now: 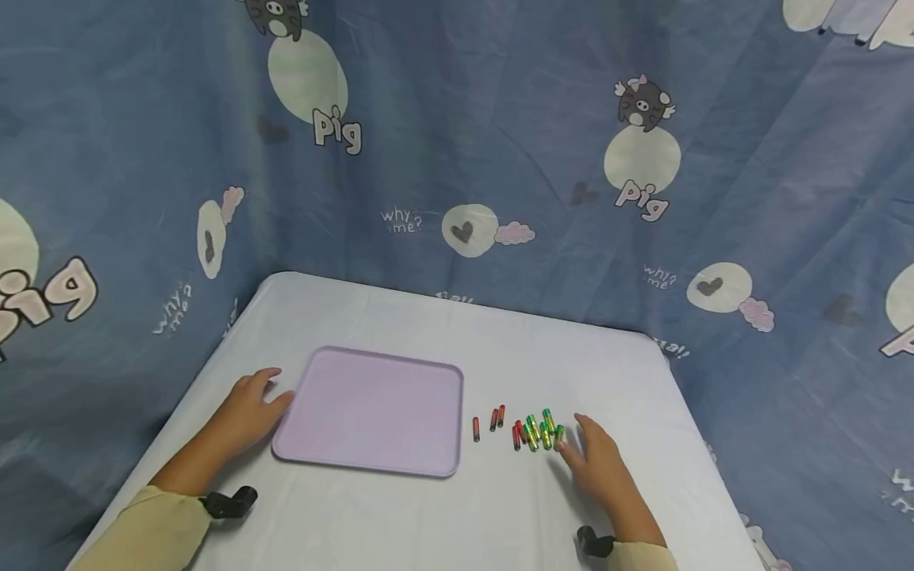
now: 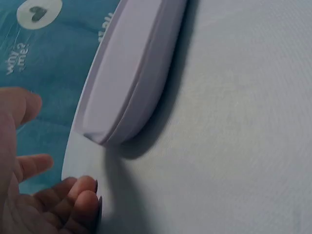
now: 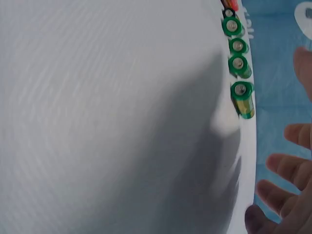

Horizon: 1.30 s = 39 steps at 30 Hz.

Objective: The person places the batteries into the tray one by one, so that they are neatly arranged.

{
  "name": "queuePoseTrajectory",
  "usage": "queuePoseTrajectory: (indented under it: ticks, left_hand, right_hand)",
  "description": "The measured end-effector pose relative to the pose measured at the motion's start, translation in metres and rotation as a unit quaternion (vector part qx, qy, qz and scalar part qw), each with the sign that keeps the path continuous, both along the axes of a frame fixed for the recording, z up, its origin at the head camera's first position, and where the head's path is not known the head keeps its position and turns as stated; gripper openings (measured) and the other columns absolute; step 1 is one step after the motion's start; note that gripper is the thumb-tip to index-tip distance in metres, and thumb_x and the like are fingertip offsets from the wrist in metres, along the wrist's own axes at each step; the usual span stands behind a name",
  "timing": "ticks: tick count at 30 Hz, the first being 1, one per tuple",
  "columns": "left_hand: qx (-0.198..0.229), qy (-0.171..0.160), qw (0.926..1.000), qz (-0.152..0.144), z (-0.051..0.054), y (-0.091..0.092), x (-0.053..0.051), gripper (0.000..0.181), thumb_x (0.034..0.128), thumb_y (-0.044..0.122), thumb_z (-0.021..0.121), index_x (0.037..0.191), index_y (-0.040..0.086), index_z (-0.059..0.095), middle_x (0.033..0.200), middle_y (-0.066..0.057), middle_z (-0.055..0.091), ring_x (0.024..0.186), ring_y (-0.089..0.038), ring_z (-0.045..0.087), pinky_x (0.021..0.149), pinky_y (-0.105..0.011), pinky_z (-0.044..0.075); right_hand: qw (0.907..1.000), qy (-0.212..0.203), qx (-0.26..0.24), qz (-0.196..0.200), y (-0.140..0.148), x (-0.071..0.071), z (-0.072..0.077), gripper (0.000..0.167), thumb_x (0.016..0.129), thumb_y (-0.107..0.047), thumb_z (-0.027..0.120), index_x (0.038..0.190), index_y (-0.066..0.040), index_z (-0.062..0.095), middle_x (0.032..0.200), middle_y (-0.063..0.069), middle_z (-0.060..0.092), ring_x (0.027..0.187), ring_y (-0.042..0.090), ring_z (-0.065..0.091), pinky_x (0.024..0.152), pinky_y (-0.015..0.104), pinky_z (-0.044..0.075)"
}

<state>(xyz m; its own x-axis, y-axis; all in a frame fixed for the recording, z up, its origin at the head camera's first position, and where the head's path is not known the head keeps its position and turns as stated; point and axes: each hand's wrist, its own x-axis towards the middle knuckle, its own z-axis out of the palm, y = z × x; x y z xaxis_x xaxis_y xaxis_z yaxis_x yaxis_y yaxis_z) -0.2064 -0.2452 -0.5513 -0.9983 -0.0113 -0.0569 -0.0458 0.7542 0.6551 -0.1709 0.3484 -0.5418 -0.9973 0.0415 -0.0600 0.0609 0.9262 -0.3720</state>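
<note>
two hands (image 1: 246,412) (image 1: 600,466), ten batteries (image 1: 546,436), one tray (image 1: 370,412)

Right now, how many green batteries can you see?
5 green batteries show: front left, front middle, front right nearest the right hand, back left, back right. They're bunched together, so another could be hidden.

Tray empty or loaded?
Empty: in the head view the purple tray shows a bare floor; red batteries and green batteries lie outside it on the white table.

1 tray (image 1: 367,408), approx. 10 batts (image 1: 533,429)
</note>
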Motion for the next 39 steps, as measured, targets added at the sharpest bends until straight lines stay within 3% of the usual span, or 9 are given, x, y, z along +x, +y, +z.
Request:
queuePoseTrajectory:
  ticks: [7,13,19,28,39]
  left_hand:
    - [0.034,-0.008,0.9993,-0.016,-0.004,-0.001,-0.001,0.074,0.1048,0.045,0.059,0.152,-0.008,0.038,0.138,-0.037,0.052,0.129,-0.058,0.048,0.103,-0.070,0.039]
    - [0.039,0.000,0.9991,-0.015,-0.009,-0.002,-0.001,0.073,0.1032,0.045,0.062,0.150,-0.008,0.042,0.132,-0.032,0.059,0.125,-0.054,0.054,0.101,-0.068,0.041]
    - [0.024,0.010,0.9993,-0.026,-0.012,-0.002,-0.001,0.063,0.1021,0.041,0.066,0.144,-0.004,0.054,0.120,-0.020,0.067,0.124,-0.048,0.056,0.101,-0.067,0.041]
    - [0.014,-0.006,0.9982,-0.058,-0.014,0.001,0.002,0.057,0.0974,0.023,0.071,0.142,-0.007,0.054,0.114,-0.014,0.066,0.116,-0.042,0.058,0.098,-0.064,0.043]
    - [0.006,-0.034,0.9981,-0.051,-0.011,0.002,-0.001,0.059,0.0977,0.022,0.070,0.146,-0.005,0.050,0.108,-0.009,0.060,0.106,-0.033,0.055,0.088,-0.052,0.044]
  right_hand:
    - [0.9989,-0.017,-0.044,0.006,0.007,0.002,-0.008,0.089,0.096,-0.049,0.071,0.161,-0.004,0.033,0.165,0.025,0.033,0.153,0.048,0.029,0.122,0.062,0.026]
    - [0.9982,-0.026,-0.055,0.004,0.008,0.001,-0.014,0.098,0.090,-0.052,0.077,0.162,-0.004,0.031,0.166,0.024,0.033,0.154,0.047,0.028,0.122,0.061,0.025]
    - [0.9986,-0.027,-0.046,0.002,0.010,-0.001,-0.015,0.103,0.085,-0.053,0.082,0.162,-0.006,0.033,0.165,0.023,0.036,0.153,0.048,0.030,0.120,0.063,0.027]
    - [0.9986,-0.048,-0.012,0.018,0.015,0.006,-0.017,0.087,0.090,-0.039,0.080,0.161,-0.012,0.039,0.162,0.020,0.043,0.151,0.048,0.032,0.118,0.065,0.030]
    - [0.9989,-0.043,-0.009,0.018,0.011,0.005,-0.013,0.075,0.095,-0.032,0.076,0.159,-0.013,0.043,0.160,0.017,0.047,0.152,0.045,0.032,0.119,0.064,0.030]
